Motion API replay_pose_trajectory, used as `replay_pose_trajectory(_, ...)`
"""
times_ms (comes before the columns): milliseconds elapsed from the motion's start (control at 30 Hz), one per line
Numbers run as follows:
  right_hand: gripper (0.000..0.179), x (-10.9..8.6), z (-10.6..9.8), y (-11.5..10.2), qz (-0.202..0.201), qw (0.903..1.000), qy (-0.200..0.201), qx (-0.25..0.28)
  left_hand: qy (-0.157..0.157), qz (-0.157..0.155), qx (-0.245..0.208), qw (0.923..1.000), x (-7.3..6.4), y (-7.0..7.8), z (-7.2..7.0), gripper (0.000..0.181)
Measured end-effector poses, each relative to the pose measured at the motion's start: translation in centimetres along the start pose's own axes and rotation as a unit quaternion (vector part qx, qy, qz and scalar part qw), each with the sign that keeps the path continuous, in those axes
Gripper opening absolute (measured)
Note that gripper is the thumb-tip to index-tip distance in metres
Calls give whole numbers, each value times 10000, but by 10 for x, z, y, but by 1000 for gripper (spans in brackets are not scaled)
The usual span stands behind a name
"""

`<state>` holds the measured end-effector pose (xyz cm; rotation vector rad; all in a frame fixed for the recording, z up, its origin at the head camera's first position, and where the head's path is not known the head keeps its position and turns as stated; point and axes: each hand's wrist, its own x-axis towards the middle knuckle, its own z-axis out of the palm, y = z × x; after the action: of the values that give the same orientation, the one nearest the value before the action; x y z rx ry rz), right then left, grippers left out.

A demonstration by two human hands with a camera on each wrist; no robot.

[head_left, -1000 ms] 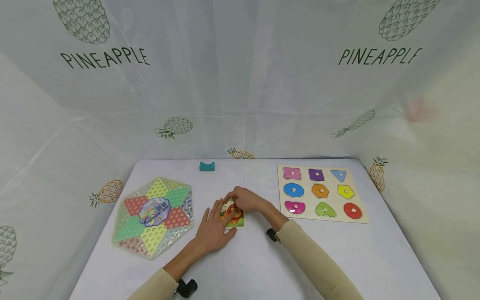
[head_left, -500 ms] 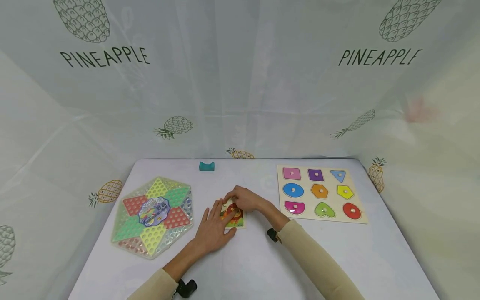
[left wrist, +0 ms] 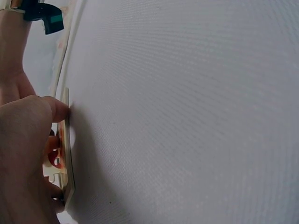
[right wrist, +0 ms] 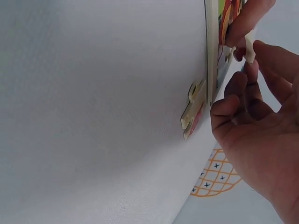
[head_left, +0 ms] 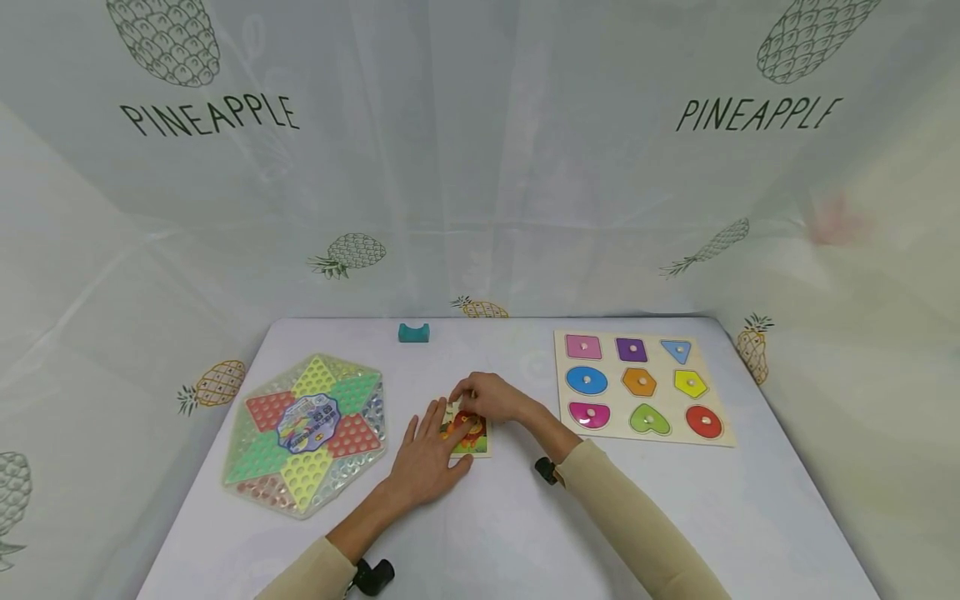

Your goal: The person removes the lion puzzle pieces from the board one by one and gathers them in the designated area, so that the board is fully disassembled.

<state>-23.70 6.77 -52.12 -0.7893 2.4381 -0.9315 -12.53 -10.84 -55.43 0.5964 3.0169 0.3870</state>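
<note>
A small jigsaw puzzle (head_left: 480,443) with a colourful animal picture lies in a thin wooden frame mid-table. My left hand (head_left: 424,468) rests with spread fingers along its left side, and a finger reaches over the picture. In the left wrist view the thumb (left wrist: 58,109) lies at the frame's edge. My right hand (head_left: 491,398) is over the puzzle's far end and pinches a pale wooden puzzle piece (right wrist: 250,49) between thumb and fingers. A loose puzzle piece (right wrist: 194,112) lies on the table beside the frame, hidden from the head view by the right hand.
A hexagonal Chinese checkers board (head_left: 258,454) lies to the left. On the right is a wooden shape board (head_left: 607,367) with coloured knobbed shapes. A small teal curved block (head_left: 414,333) stands near the table's back edge, before a pineapple-print curtain (head_left: 480,167).
My right hand's fingertips have shifted slightly right at the puzzle's far end. The left hand stays in place.
</note>
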Motion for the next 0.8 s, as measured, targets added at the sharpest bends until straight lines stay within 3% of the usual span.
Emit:
replay_pose_trajectory(233, 16, 0, 0, 0, 47, 9999, -51, -121, -10, 10, 17, 10000, 0, 0, 1, 57)
replay_pose_trajectory(800, 19, -8, -11, -4, -37, 10000, 26, 53, 77, 56, 6, 10000, 0, -1, 2, 57)
